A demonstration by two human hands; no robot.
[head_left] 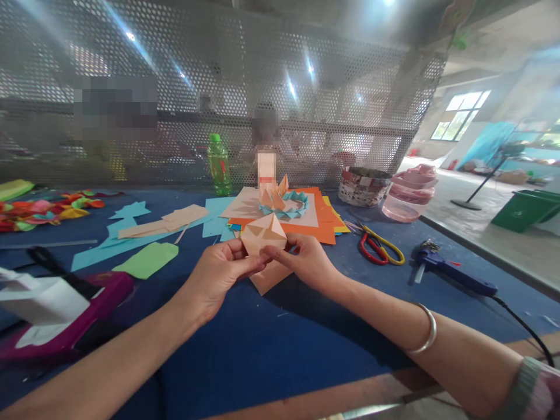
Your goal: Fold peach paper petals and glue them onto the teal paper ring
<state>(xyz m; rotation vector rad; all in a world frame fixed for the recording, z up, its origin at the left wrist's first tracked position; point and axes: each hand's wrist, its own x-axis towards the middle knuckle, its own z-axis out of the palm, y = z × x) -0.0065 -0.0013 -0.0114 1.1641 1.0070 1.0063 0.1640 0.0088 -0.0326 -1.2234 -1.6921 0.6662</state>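
A folded peach-coloured paper piece point(264, 232) is held up between both hands, just above the blue table. My left hand point(223, 262) pinches its left and lower edge, fingers closed. On the other side my right hand point(308, 259) grips the right edge, its thumb pressed on the front. Beneath them lies a flat peach paper sheet point(268, 279), partly covered by the hands. Just beyond, several folded peach points point(275, 197) and a blue folded-paper ring point(297, 205) rest on a stack of coloured paper point(322, 230).
Red-and-yellow-handled scissors point(378, 248), a blue glue gun point(455, 271), a woven round container point(364, 186) and a pink jug point(410, 192) stand right. At left are a purple power strip point(100, 309), a green paper tag point(151, 259) and blue paper scraps point(105, 245). A green bottle point(219, 166) stands behind.
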